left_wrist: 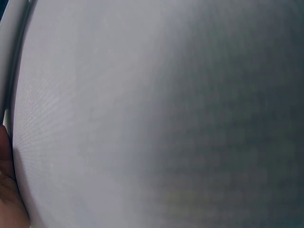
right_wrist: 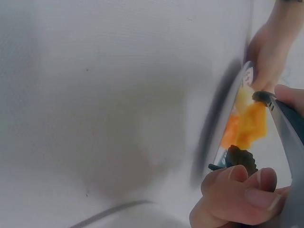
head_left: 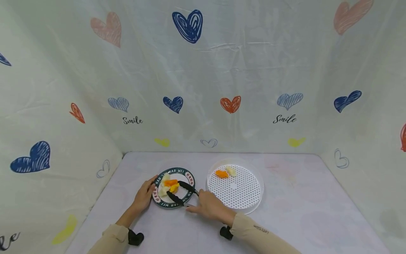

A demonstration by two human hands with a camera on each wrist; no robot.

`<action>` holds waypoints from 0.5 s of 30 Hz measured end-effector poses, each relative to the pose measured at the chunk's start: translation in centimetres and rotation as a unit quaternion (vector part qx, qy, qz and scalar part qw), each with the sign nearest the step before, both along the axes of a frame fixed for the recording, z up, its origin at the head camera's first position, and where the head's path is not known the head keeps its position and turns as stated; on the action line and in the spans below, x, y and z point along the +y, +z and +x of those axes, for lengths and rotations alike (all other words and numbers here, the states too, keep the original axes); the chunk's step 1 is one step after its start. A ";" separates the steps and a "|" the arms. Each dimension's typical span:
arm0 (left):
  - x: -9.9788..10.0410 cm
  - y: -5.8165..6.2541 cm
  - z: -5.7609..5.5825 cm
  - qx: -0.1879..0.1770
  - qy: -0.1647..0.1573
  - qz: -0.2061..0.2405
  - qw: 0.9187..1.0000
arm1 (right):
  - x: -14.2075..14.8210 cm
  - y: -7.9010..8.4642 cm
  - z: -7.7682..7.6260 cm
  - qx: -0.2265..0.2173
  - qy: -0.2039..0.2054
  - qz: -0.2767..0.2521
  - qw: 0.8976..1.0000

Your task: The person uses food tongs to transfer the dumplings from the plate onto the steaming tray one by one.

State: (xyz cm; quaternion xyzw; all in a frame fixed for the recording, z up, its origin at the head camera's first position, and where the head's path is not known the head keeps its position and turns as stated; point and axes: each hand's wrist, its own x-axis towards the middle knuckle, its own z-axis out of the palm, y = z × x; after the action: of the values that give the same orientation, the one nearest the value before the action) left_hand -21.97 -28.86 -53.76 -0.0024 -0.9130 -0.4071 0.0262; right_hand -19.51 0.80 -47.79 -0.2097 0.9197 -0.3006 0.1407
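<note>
Head view | your left hand (head_left: 143, 194) grips plate (head_left: 191, 177) rim, likely steadying it | your right hand (head_left: 207, 206) holds tongs (head_left: 187, 186), 2 tips (head_left: 172, 195) apart over plate, seemingly to straddle food (head_left: 174, 188)

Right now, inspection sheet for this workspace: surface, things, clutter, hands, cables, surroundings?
Surface: pale table, faint patches at right.
Things: plate with pale, orange and yellow pieces; white tray with one orange piece, one pale piece; tongs, tips apart over the plate, contact unclear.
Clutter: nothing seen.
Hands: left hand touches plate rim; right hand holds tongs.
Cables: nothing seen.
Surroundings: white curtain with coloured hearts.
</note>
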 end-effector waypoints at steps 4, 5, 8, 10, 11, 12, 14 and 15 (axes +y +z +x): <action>0.0 0.1 0.0 0.003 -0.001 0.001 1.000 | 0.5 0.4 -0.1 0.005 0.001 -0.013 1.000; 0.0 0.1 0.0 0.003 0.000 0.001 1.000 | 0.7 0.6 -0.1 0.007 0.002 -0.015 1.000; 0.0 0.1 0.0 0.000 0.003 0.000 1.000 | 1.2 0.9 -0.1 0.003 0.000 -0.023 1.000; 0.0 0.0 0.0 -0.003 0.004 0.001 1.000 | 1.6 1.2 -0.1 0.001 -0.003 -0.028 1.000; -0.1 0.0 0.0 -0.004 0.004 0.003 1.000 | 1.8 1.3 -0.1 0.000 -0.004 -0.032 0.999; -0.1 0.0 0.0 -0.004 0.004 0.003 1.000 | 2.1 1.4 -0.1 -0.002 -0.007 -0.037 0.999; 0.0 0.0 0.0 -0.004 0.004 0.006 1.000 | 2.6 1.6 -0.1 0.000 -0.009 -0.041 0.999; 0.0 0.0 0.0 -0.004 0.004 0.006 1.000 | 2.8 1.7 -0.1 0.002 -0.010 -0.045 0.999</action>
State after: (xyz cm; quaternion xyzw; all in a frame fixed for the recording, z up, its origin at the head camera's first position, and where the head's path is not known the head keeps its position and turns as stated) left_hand -21.97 -28.86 -53.75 0.0029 -0.9104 -0.4129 0.0246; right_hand -19.60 3.62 -46.08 -0.2071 0.9076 -0.3428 0.1262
